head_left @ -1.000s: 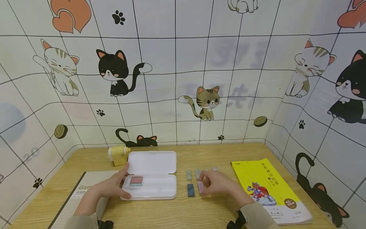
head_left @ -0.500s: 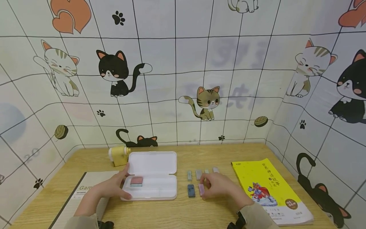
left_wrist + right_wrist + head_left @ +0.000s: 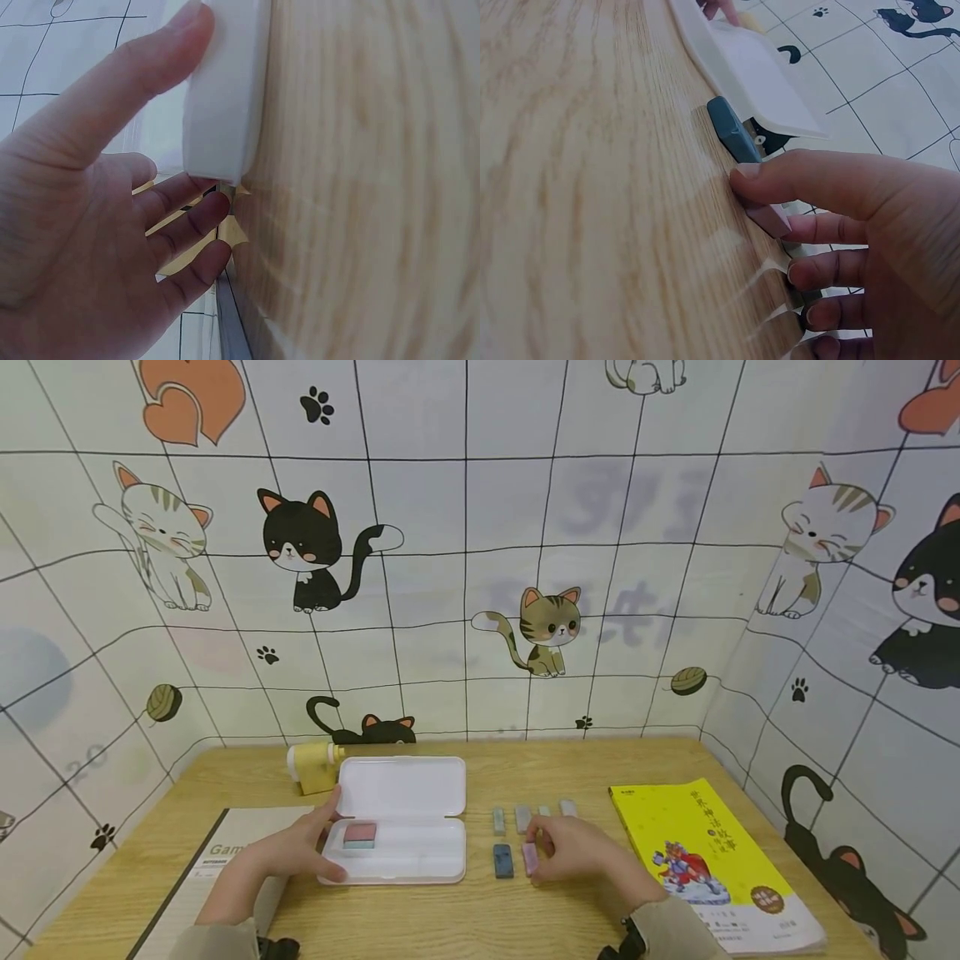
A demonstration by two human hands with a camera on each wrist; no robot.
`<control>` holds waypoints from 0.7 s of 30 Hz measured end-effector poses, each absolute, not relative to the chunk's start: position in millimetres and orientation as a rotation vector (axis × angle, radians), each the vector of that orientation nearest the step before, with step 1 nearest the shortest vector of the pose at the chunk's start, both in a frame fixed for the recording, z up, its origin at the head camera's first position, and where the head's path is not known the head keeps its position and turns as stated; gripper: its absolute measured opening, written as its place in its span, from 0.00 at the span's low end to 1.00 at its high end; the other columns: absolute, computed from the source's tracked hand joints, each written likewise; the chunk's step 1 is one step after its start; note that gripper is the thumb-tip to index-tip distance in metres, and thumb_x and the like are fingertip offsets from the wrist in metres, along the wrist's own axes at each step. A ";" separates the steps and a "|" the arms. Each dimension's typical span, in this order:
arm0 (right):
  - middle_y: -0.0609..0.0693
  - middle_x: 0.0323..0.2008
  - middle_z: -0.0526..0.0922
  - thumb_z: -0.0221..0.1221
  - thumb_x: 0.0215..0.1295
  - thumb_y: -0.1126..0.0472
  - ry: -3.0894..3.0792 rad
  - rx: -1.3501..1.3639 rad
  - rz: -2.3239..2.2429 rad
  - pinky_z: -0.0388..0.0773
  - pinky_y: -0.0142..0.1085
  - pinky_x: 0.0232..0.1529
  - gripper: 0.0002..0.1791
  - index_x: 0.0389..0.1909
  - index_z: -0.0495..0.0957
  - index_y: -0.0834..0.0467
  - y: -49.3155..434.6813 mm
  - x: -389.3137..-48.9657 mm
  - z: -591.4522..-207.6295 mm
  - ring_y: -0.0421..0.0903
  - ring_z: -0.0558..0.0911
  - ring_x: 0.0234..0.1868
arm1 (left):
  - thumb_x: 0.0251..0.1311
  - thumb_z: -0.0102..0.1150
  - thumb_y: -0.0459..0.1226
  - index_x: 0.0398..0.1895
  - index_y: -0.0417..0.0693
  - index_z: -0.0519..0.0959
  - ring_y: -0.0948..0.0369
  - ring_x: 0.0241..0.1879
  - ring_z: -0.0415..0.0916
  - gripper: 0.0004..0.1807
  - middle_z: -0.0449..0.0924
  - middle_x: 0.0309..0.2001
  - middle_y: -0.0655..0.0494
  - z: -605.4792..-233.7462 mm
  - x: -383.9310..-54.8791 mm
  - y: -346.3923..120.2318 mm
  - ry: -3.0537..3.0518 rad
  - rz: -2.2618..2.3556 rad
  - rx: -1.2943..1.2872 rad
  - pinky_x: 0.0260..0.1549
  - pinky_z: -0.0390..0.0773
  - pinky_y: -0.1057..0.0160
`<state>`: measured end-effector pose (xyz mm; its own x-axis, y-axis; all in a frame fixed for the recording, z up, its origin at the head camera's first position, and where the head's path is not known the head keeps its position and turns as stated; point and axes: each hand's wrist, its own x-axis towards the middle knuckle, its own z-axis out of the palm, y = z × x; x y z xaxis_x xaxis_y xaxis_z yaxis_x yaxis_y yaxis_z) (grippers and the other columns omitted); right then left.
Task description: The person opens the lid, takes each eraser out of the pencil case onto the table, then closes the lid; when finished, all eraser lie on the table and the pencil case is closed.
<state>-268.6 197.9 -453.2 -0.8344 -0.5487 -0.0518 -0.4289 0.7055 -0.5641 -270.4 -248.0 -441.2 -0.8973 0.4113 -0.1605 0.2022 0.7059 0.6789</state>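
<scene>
A white plastic pencil case [image 3: 408,867] lies on the table with its lid [image 3: 402,787] folded back. Inside, at the left, is a pink and light-blue eraser [image 3: 360,835]. My left hand [image 3: 296,850] holds the case's left end, the thumb on the front corner and the fingers behind the end, as the left wrist view shows. To the right of the case, my right hand [image 3: 577,850] pinches a small light-purple eraser [image 3: 530,858] between thumb and index finger. A dark-blue eraser [image 3: 731,127] lies just left of it.
Several small pale grey and green eraser-like blocks [image 3: 522,818] lie in a row behind the right hand. A yellow book [image 3: 663,810] is at the right, a grey notebook [image 3: 225,852] at the left. Behind the left hand stands a yellow bottle-like object [image 3: 313,768]. A cat-print curtain [image 3: 420,568] encloses the table.
The camera view shifts slightly. Both hands stay almost in place; the purple eraser stays between the right thumb and index finger and shows a little more clearly now.
</scene>
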 end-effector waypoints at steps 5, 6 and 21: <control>0.41 0.21 0.73 0.69 0.50 0.47 2.660 -0.782 -0.839 0.63 0.33 0.21 0.24 0.46 0.74 0.50 197.5 -267.8 -447.6 0.37 0.68 0.20 | 0.40 0.79 0.43 0.75 0.35 0.33 0.43 0.59 0.64 0.71 0.63 0.61 0.36 -439.2 -268.7 -248.2 2.607 1.009 0.494 0.60 0.60 0.40; 0.41 0.21 0.73 0.69 0.52 0.47 2.657 -0.780 -0.839 0.63 0.33 0.21 0.23 0.46 0.74 0.51 197.4 -268.1 -445.1 0.37 0.68 0.20 | 0.40 0.79 0.43 0.75 0.35 0.33 0.42 0.60 0.64 0.71 0.63 0.62 0.36 -439.1 -268.7 -248.1 2.607 1.011 0.496 0.60 0.60 0.39; 0.43 0.29 0.75 0.65 0.58 0.57 2.545 -1.017 -0.761 0.69 0.33 0.24 0.19 0.50 0.77 0.55 141.0 -299.5 -398.0 0.38 0.70 0.23 | 0.40 0.79 0.42 0.75 0.34 0.32 0.42 0.61 0.60 0.71 0.61 0.63 0.34 -436.3 -267.5 -246.5 2.590 1.042 0.513 0.61 0.56 0.38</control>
